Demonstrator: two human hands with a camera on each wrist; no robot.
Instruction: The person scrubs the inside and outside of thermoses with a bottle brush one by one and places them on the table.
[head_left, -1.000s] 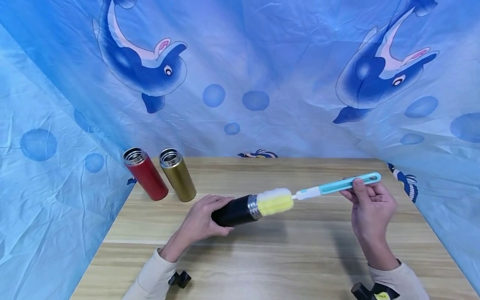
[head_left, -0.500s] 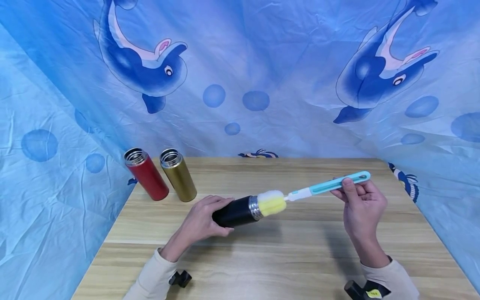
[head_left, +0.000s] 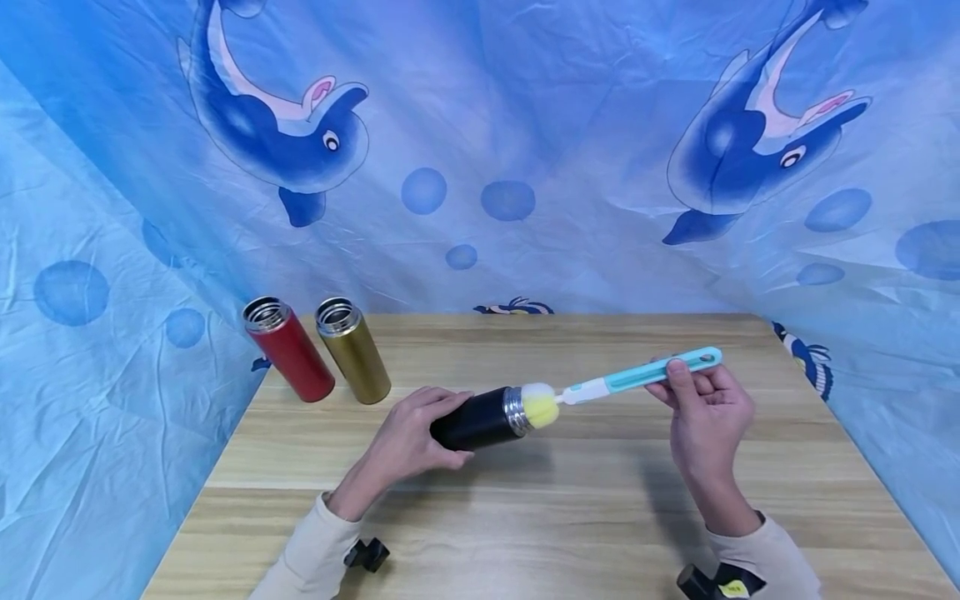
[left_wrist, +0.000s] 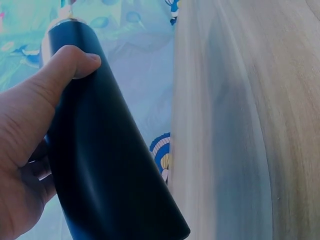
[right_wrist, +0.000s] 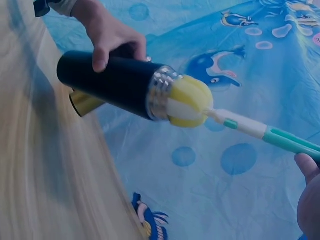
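Observation:
My left hand (head_left: 412,433) grips a black thermos bottle (head_left: 480,419) around its body, held tilted above the table with its silver threaded mouth toward the right. In the left wrist view the thumb lies along the side of the bottle (left_wrist: 105,150). My right hand (head_left: 708,417) pinches the turquoise handle of a bottle brush (head_left: 645,375) between thumb and fingers. The brush's yellow and white sponge head (right_wrist: 192,102) is partly inside the bottle mouth; its rear end sticks out. The inserted part is hidden by the bottle.
A red bottle (head_left: 292,354) and a gold bottle (head_left: 356,354), both lidless, stand upright at the back left of the wooden table (head_left: 570,517). A blue curtain (head_left: 585,125) with dolphins hangs behind the table and along its sides.
My right hand has moved left, and the sponge head has slid deeper into the black bottle, with less of it showing. The left hand and bottle have stayed nearly in place.

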